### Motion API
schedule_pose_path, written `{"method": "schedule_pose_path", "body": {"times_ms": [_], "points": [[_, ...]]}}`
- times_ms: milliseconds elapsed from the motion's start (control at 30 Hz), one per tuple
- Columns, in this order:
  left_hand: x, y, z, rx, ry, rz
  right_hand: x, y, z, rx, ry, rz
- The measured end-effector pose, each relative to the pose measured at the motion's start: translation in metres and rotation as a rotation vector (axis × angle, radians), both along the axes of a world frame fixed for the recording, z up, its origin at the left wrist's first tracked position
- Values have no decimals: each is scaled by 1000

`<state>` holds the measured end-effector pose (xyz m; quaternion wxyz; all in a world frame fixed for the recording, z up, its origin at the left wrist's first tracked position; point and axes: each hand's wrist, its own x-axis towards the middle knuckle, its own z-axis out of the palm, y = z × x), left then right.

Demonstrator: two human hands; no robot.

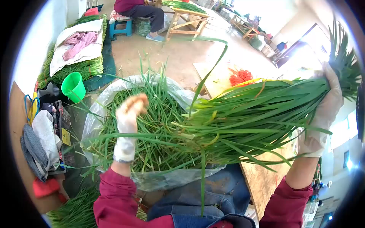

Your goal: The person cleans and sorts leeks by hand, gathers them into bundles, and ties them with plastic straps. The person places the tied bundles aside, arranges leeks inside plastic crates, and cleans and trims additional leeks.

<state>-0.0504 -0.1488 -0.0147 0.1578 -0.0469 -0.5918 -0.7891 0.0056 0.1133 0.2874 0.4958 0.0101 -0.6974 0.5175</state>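
Observation:
My right hand, in a thin whitish glove, is wrapped round a large bunch of garlic chives near the leaf-tip end. The bunch lies roughly level, its pale cut ends pointing left, with several loose leaves hanging off it. My left hand, gloved with bare fingertips, is blurred by motion; its fingers look curled together, and I see nothing in them. It hovers over a clear plastic bag heaped with loose green leaves and trimmings, apart from the bunch.
A wooden board on the right carries red ties. To the left stand a green bucket and a crate with clothes. More chives lie under a white cloth. Another person sits on a blue stool by a wooden table.

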Motion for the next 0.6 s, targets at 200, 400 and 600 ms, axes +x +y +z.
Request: {"method": "schedule_pose_path", "body": {"times_ms": [200,400,600], "points": [[-49,35,151,273,494,-475,9,-48,7,-63,-40,217],[-25,107,82,291,6,-1284,-19,-3,-12,-155,-167,57],[0,109,-23,470,-677,-1367,-33,180,-110,-498,-430,-170]]}}
